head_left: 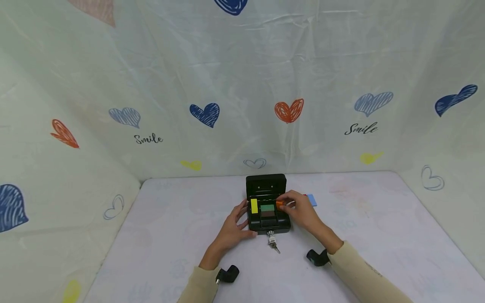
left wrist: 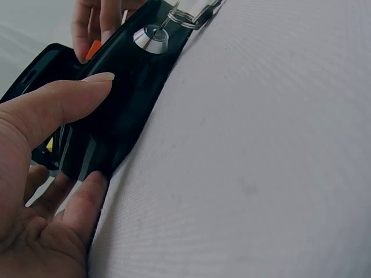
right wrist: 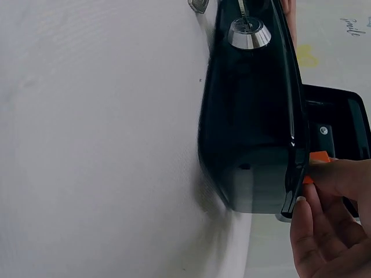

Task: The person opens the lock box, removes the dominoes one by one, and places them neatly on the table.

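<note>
The orange block [head_left: 279, 204] is found at the right hand [head_left: 301, 210], pinched between thumb and fingertips at the right side of the open black box [head_left: 280, 230]. No gap is noted between block and grip. The block is largely covered by the fingers, so its long axis cannot be determined; nor can it be told whether its underside is borne by the tray. In the right wrist view, orange is seen just past the box rim.

The box's front left corner is held by the left hand [head_left: 232, 229], its thumb laid along the front face and its fingers set against the side wall. Of the two hands, the right is clearly the nearer to the block.

To the left of the pinch, the green block [head_left: 267, 208] and brown block [head_left: 267, 213] are recorded mid-tray. Farther left, the yellow block [head_left: 254, 206] is seated, its long axis running front to back. Beyond the pinch, the lid [head_left: 266, 184] is raised.
</note>
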Demonstrator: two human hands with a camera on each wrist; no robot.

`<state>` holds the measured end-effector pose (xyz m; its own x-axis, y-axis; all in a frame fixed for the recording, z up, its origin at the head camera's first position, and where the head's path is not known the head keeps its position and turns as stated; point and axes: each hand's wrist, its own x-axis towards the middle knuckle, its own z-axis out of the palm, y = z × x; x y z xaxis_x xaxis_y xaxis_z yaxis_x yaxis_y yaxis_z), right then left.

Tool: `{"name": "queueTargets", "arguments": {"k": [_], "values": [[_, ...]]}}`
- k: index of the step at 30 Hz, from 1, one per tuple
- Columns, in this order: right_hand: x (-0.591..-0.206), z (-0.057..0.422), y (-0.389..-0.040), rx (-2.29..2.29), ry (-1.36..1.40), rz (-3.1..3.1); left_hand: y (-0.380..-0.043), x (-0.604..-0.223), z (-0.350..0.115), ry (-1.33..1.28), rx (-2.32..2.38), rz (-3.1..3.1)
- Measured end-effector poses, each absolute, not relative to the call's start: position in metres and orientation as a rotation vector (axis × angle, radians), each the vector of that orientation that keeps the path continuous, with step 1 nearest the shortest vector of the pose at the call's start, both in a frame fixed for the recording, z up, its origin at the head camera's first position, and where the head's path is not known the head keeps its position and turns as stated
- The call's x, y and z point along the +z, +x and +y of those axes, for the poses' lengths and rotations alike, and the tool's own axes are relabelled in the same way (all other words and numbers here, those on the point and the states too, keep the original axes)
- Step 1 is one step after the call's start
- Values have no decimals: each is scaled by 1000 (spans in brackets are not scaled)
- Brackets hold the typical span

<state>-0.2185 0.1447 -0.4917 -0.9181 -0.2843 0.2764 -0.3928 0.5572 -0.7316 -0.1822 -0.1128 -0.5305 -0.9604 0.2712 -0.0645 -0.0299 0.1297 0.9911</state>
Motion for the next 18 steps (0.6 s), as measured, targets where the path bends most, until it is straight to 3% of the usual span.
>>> {"name": "queueTargets", "arguments": {"k": [18], "values": [[-491, 148, -215, 1365, 499, -2584, -183, -532, -113, 238, 1923, 2173]]}}
